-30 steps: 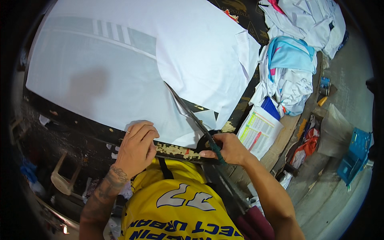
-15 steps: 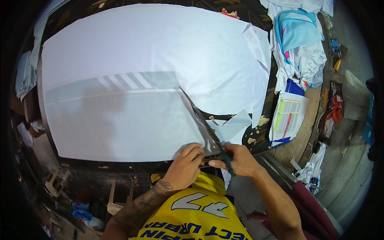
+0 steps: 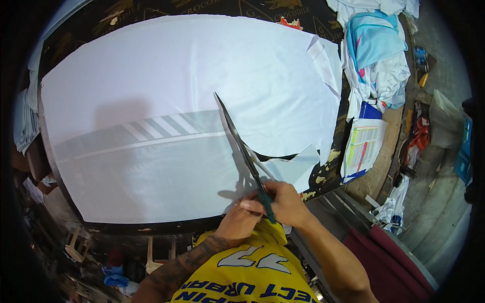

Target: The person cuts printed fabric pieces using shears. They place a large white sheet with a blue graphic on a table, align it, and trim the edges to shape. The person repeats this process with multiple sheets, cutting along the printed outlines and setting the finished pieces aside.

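Observation:
A large white cloth (image 3: 151, 192) with grey and white stripes lies spread over a dark table. A curved cut runs through its right part, beside a loose folded flap (image 3: 295, 165). My right hand (image 3: 287, 202) grips long dark scissors (image 3: 241, 146) by their green handle. The blades look closed, slant up and left, and their tip lies over the cloth. My left hand (image 3: 236, 221) is closed at the cloth's near edge, right against the right hand and the scissors' handle. Whatever its curled fingers hold is hidden.
A heap of white and turquoise garments (image 3: 376, 45) lies at the right, with printed sheets (image 3: 359, 149) and a red pen (image 3: 362, 156) below it. Folded cloths (image 3: 26, 121) are stacked at the left. Maroon fabric (image 3: 386, 262) hangs at the lower right.
The scissors have swung more upright, tip moving up and left over the cloth. My right hand has shifted left, closer to the left hand. The left hand has moved slightly down. The view has shifted.

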Action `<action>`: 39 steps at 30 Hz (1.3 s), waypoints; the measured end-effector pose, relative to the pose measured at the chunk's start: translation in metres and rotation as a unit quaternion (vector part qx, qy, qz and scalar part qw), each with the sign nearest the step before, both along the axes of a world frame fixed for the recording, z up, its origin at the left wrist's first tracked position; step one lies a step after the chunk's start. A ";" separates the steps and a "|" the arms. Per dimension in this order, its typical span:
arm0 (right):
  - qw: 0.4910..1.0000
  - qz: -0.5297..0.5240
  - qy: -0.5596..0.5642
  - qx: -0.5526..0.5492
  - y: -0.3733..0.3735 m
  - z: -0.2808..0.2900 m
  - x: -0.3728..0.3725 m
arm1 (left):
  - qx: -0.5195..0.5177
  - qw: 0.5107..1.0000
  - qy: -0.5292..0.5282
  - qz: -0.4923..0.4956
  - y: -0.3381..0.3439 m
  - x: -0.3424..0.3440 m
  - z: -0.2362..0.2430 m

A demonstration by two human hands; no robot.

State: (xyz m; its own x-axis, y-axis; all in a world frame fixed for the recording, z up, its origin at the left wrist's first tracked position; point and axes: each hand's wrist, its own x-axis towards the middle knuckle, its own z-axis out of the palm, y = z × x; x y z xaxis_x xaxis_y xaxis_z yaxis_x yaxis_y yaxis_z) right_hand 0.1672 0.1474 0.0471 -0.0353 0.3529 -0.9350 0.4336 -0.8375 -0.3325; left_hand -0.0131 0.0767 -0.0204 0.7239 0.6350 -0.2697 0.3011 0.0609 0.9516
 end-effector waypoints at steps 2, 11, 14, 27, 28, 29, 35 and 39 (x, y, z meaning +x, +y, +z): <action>1.000 0.007 -0.004 0.019 0.004 0.006 0.002 | 0.022 0.999 0.006 -0.032 0.010 0.001 0.011; 0.894 0.447 -0.036 0.006 0.130 0.047 0.122 | 0.269 0.891 0.239 0.277 0.118 -0.034 0.004; 0.841 0.529 0.016 0.108 0.206 0.016 0.122 | 0.386 0.851 0.258 0.244 0.119 -0.036 -0.008; 0.781 0.603 0.053 0.155 0.260 0.009 0.086 | 0.381 0.840 0.321 0.216 0.111 -0.032 -0.011; 0.793 0.597 0.032 0.114 0.261 0.006 0.084 | 0.377 0.842 0.319 0.215 0.111 -0.032 -0.011; 0.790 0.605 0.015 0.098 0.262 0.003 0.083 | 0.368 0.845 0.322 0.216 0.111 -0.032 -0.011; 0.783 0.614 -0.004 0.102 0.260 0.001 0.084 | 0.367 0.848 0.311 0.223 0.110 -0.033 -0.012; 0.795 0.601 -0.032 0.078 0.255 0.005 0.076 | 0.376 0.847 0.298 0.230 0.111 -0.034 -0.012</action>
